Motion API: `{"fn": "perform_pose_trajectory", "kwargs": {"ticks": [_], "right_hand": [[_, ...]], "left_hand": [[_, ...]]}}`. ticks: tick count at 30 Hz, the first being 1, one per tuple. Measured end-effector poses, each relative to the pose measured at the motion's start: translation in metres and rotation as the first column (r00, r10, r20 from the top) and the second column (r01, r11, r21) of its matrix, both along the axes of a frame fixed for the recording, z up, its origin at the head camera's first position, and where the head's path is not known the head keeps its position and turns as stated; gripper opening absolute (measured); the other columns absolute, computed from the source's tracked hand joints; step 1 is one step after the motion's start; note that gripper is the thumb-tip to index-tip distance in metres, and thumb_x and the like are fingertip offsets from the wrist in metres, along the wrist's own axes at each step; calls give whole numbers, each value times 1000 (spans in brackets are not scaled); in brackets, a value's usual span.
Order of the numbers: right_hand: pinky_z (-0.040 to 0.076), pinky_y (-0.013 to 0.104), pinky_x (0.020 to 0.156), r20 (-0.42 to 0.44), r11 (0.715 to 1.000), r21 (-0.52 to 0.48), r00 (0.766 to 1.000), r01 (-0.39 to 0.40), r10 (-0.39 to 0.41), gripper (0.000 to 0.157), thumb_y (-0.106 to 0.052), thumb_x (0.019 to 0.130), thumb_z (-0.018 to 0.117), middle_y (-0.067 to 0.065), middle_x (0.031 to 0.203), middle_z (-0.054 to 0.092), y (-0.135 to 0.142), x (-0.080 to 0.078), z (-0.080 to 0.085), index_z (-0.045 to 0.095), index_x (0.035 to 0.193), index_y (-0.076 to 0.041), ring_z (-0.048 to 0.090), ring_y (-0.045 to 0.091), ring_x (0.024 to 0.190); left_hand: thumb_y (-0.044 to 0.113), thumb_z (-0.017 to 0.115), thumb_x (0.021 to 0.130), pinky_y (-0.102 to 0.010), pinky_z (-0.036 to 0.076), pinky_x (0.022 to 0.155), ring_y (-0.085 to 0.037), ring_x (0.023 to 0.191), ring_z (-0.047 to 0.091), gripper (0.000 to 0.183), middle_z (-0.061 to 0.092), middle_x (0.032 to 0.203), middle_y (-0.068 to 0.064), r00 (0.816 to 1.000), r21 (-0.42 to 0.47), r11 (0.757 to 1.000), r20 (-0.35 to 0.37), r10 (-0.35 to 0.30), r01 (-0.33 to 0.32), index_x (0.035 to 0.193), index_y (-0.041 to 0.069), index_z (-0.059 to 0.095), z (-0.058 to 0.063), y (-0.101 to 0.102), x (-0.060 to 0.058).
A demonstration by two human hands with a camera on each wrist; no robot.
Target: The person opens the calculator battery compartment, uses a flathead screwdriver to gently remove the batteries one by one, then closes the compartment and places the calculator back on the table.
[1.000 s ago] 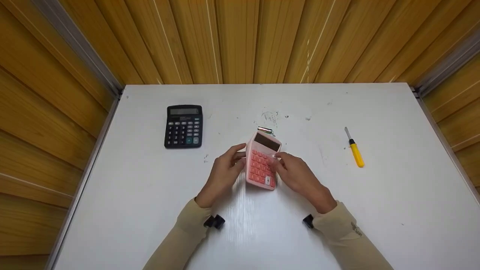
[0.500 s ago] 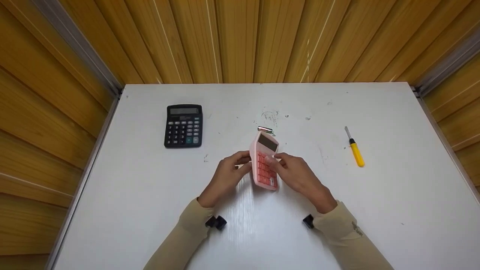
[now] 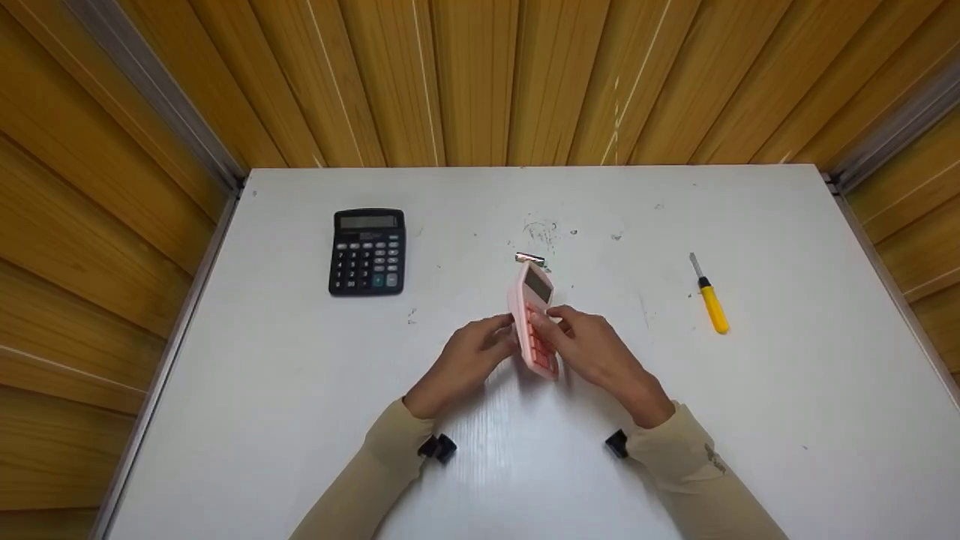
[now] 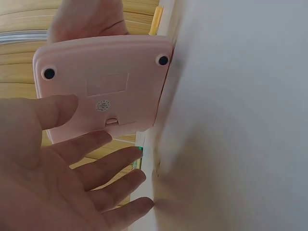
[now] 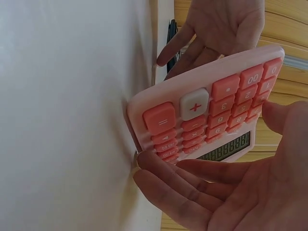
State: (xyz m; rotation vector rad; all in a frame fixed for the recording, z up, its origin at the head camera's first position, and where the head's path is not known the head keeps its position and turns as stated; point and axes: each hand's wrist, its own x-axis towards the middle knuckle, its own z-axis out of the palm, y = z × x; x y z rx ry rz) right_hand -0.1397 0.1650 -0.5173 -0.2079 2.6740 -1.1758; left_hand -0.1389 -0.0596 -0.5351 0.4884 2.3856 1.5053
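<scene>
A pink calculator (image 3: 541, 358) stands tilted up on its edge over the table, keys turned toward my right hand. My right hand (image 3: 600, 349) holds it, thumb on the keys and fingertips at the lower edge. Digits show on its screen (image 5: 231, 149) in the right wrist view. Beside its back is my left hand (image 3: 472, 364); in the left wrist view this hand's fingers are spread and its thumb overlaps the back. That back (image 4: 137, 96) has black round feet, a small round sticker and a latched battery cover.
A silver and green battery (image 3: 530, 259) lies just beyond the pink calculator's top. On the left of the white table (image 3: 285, 420) lies a black calculator (image 3: 367, 251). A screwdriver (image 3: 715, 309) with a yellow handle lies at the right. Wood-patterned walls (image 3: 480, 82) surround the table.
The pink calculator has turned from facing up toward standing on its edge, its left side rising. My left hand has moved slightly right with it; the right hand has hardly shifted.
</scene>
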Motion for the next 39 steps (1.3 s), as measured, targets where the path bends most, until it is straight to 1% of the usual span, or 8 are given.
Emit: {"fn": "perform_pose_trajectory", "kwargs": {"ticks": [6, 11, 14, 20, 24, 30, 36, 39], "right_hand": [[54, 47, 88, 8, 999, -23, 1000, -30, 30, 62, -58, 108, 52, 6, 110, 77, 1, 1, 3, 68, 138, -6, 72, 24, 102], [56, 50, 89, 7, 999, 26, 999, -42, 42, 64, -56, 108, 54, 15, 121, 75, 2, 3, 8, 63, 142, -3, 73, 29, 109], [57, 50, 90, 4, 998, 37, 999, -50, 50, 63, -53, 108, 54, 18, 126, 73, 3, 3, 9, 61, 143, -1, 72, 31, 111], [54, 52, 92, 59, 998, -15, 996, -66, 67, 65, -58, 108, 52, 12, 119, 75, 4, 2, 10, 61, 144, -5, 72, 27, 109], [53, 48, 90, 71, 997, -40, 995, -66, 69, 66, -60, 107, 52, 9, 117, 75, 4, 3, 13, 61, 144, -6, 71, 22, 104], [55, 41, 84, 109, 993, -102, 991, -67, 78, 60, -54, 108, 52, 10, 121, 73, 7, 3, 17, 60, 143, -6, 72, 22, 98], [60, 48, 88, 174, 989, -146, 983, -40, 65, 52, -46, 109, 48, 13, 125, 72, 8, 2, 18, 57, 143, -6, 76, 26, 97], [60, 47, 87, 195, 988, -150, 980, -16, 45, 49, -38, 107, 49, 14, 123, 73, 7, 2, 18, 56, 143, -6, 75, 26, 98]], "left_hand": [[35, 57, 109, -50, 38, 118, -30, 144, 50, 53, 58, 153, -10, 1000, -4, 1000, -20, -23, 23, 156, 8, 55, -3, 1, 0], [31, 59, 110, -44, 40, 117, -22, 142, 53, 47, 62, 149, -6, 998, 39, 998, -35, -45, 46, 151, 9, 60, -6, 2, 0], [31, 59, 110, -44, 39, 118, -21, 142, 53, 45, 63, 148, -4, 998, 36, 998, -45, -41, 43, 150, 11, 61, -8, 3, 1], [38, 57, 111, -48, 35, 120, -24, 147, 47, 53, 56, 155, -3, 1000, 13, 1000, -14, -10, 10, 159, 17, 52, -8, 4, 5], [36, 57, 110, -50, 35, 120, -25, 146, 47, 54, 56, 156, -4, 1000, -13, 1000, -22, -15, 14, 159, 15, 51, -5, 5, 5], [37, 58, 108, -49, 34, 121, -24, 146, 47, 56, 55, 156, -3, 1000, -50, 999, -25, -18, 17, 159, 14, 51, -5, 6, 4], [41, 59, 108, -51, 34, 121, -22, 148, 45, 59, 52, 159, 2, 1000, -45, 999, -16, -25, 24, 160, 15, 50, -6, 8, 4], [41, 59, 107, -51, 33, 121, -20, 148, 46, 60, 52, 159, 0, 999, -42, 999, -33, -28, 27, 159, 13, 51, -6, 8, 4]]}}
